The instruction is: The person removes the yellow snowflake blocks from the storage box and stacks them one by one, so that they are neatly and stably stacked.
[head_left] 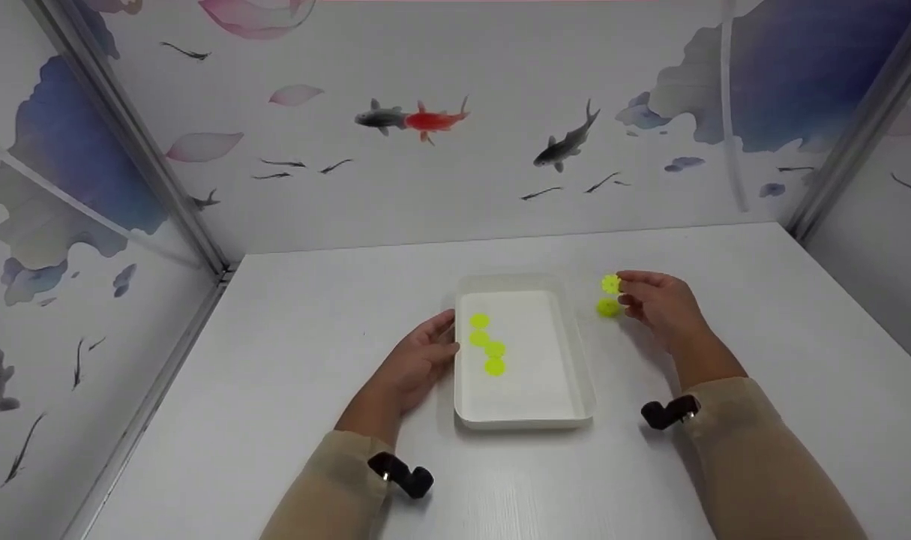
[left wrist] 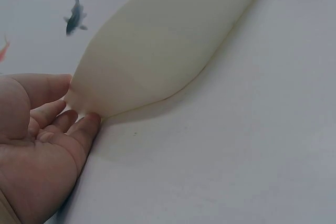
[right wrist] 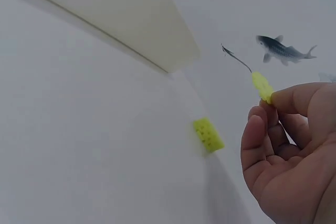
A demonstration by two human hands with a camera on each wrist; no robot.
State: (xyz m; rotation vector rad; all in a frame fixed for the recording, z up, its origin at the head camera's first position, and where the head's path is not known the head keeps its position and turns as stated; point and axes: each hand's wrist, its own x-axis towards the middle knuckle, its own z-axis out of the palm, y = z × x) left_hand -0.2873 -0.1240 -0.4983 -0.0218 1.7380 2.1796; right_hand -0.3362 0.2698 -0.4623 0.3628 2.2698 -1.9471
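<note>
In the head view, a shallow white rectangular tray (head_left: pixel 526 405) sits on the table. Several flat yellow round pieces (head_left: pixel 495 366) lie inside it, toward its left side. My left hand (head_left: pixel 418 360) rests its fingertips and thumb against the tray's outer left wall, as the left wrist view also shows at the tray's side (left wrist: pixel 152 51). Right of the tray, my right hand (head_left: pixel 661 304) pinches a small yellow flower-shaped disc (right wrist: pixel 261 86) between thumb and fingers, raised off the table. Just below it stands a short yellow bumpy-sided cylinder (right wrist: pixel 208 135), perhaps stacked discs.
The white table (head_left: pixel 290 450) meets a back wall (head_left: pixel 485 67) painted with fish and petals. Side panels with metal posts (head_left: pixel 867 112) close it in at left and right. A black wrist camera (head_left: pixel 401 475) sits on each beige sleeve.
</note>
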